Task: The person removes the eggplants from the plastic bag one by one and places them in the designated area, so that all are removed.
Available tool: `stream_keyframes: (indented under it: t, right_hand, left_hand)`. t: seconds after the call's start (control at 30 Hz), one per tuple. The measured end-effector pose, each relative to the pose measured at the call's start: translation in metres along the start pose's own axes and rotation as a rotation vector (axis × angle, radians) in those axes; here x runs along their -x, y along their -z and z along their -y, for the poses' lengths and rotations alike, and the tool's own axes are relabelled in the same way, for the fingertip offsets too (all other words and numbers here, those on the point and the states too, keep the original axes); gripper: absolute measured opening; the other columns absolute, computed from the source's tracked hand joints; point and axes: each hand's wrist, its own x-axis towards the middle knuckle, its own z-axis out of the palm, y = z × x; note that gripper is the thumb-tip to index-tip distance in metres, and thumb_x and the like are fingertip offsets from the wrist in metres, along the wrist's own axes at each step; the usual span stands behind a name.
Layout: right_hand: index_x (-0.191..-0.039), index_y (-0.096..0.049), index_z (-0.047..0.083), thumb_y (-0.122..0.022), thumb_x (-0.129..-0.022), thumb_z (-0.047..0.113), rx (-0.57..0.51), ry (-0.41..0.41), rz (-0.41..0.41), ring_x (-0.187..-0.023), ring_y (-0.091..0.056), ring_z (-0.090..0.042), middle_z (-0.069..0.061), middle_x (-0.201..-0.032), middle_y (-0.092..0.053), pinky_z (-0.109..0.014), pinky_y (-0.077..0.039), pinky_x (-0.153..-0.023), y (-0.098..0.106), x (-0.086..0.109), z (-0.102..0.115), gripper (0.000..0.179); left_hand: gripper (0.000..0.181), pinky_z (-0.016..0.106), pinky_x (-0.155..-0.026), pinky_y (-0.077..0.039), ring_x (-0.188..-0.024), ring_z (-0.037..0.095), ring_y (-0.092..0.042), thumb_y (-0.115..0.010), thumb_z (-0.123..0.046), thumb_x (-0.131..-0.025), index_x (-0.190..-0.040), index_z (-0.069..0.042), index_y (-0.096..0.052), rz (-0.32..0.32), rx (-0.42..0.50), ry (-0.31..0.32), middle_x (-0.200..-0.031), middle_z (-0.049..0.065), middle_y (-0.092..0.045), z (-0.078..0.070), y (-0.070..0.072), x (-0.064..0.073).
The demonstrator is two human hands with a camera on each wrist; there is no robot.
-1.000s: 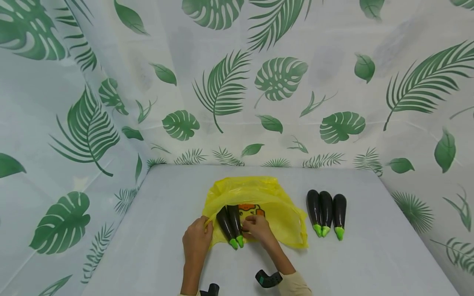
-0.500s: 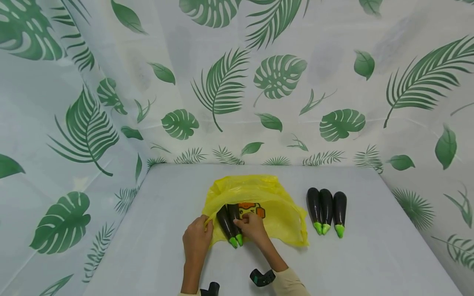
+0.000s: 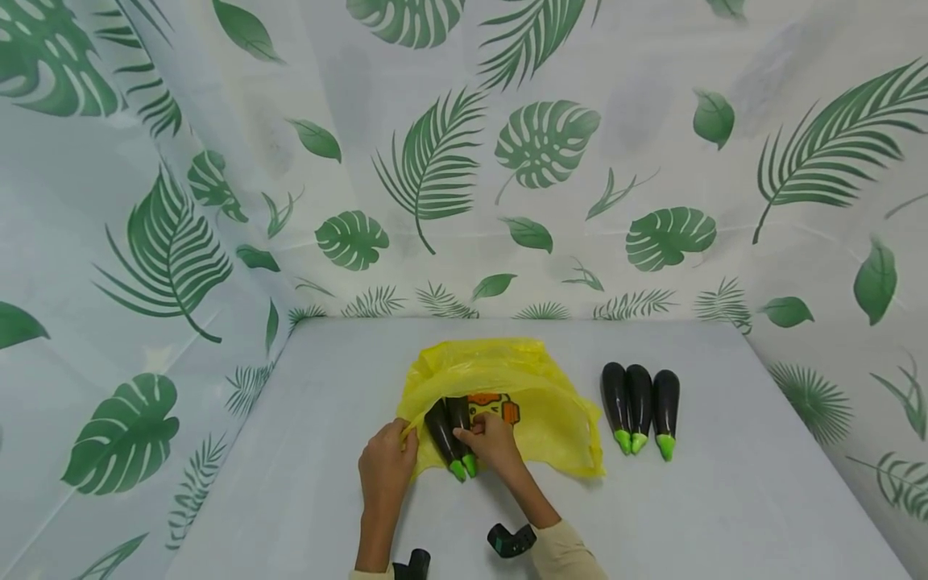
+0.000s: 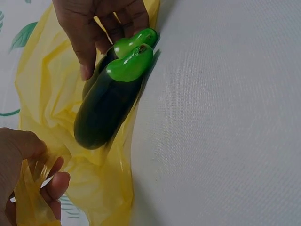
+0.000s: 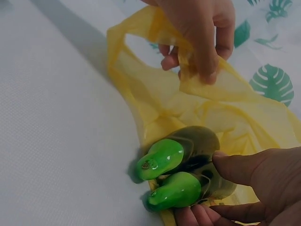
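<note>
A yellow plastic bag (image 3: 554, 431) lies on the table with its mouth toward me. My left hand (image 3: 387, 467) pinches the left edge of that mouth and lifts it. Two dark eggplants with green stem ends lie side by side in the opening: a left eggplant (image 3: 441, 435) and a right eggplant (image 5: 181, 190). Their stem ends stick out past the bag's edge, while their far ends are hidden under the plastic. My right hand (image 3: 496, 445) holds the right eggplant, thumb on top and fingers at its side, as the right wrist view shows.
Three more eggplants (image 3: 639, 407) lie in a row to the right of the bag, green ends toward me. The white table (image 3: 725, 499) meets a leaf-patterned cloth (image 3: 449, 177) behind and at both sides. An orange cartoon print (image 3: 511, 412) shows inside the bag.
My right hand has moved left from beside the right eggplant onto it. The left hand keeps its place on the bag's edge. The view has tilted slightly.
</note>
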Motion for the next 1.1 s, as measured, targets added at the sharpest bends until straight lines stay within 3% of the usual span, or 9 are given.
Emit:
stream_keyframes:
  t: [0.23,1.1]
  right_hand:
    - [-0.107,-0.063,-0.012,-0.077,-0.082,0.022,0.013,-0.005,0.008,-0.072,-0.06,-0.018,-0.015,-0.085,-0.065,-0.028,-0.049,-0.059,-0.0005,0.0012,-0.0004,0.045]
    - [-0.111,-0.062,-0.012,-0.077,-0.082,0.024,0.067,0.011,-0.03,-0.069,-0.061,-0.018,-0.014,-0.083,-0.066,-0.028,-0.049,-0.056,-0.0049,0.002,0.0023,0.048]
  left_hand:
    - [0.007,0.026,-0.049,-0.041,-0.053,0.011,-0.049,-0.073,-0.011,-0.082,-0.082,-0.006,-0.069,-0.004,-0.004,0.009,-0.065,0.002,-0.062,-0.0006,-0.0003,0.0007]
    - [0.007,0.027,-0.05,-0.043,-0.054,0.011,-0.051,-0.074,-0.011,-0.082,-0.083,-0.006,-0.07,-0.01,0.006,-0.005,-0.066,0.002,-0.064,-0.0019,-0.0013,0.0003]
